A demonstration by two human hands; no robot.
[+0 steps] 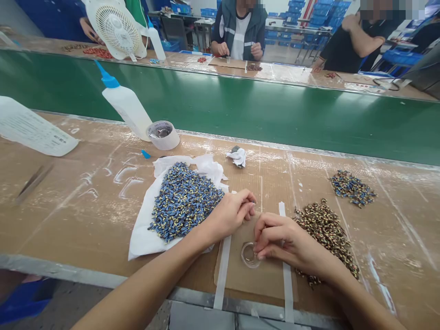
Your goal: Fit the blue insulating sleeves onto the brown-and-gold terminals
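Observation:
My left hand (234, 211) is closed in a pinch beside a heap of small blue and yellow pieces (185, 199) on white paper (140, 238). A tiny dark bit shows at its fingertips, too small to name. My right hand (280, 238) is also pinched, its fingertips at the edge of a small clear round dish (250, 264); what they hold, if anything, is hidden. The dish rests on a cardboard pad (254, 286) held with white tape strips. Right of that hand lies a heap of small brown and cream curved pieces (326, 229).
A smaller blue heap (352, 188) lies at right. A glue bottle (125, 103), tape roll (163, 135), crumpled tissue (237, 156), tweezers (34, 183) and a plastic sheet (34, 130) are about. Beyond the green conveyor belt (220, 105) are co-workers and a white fan (117, 30).

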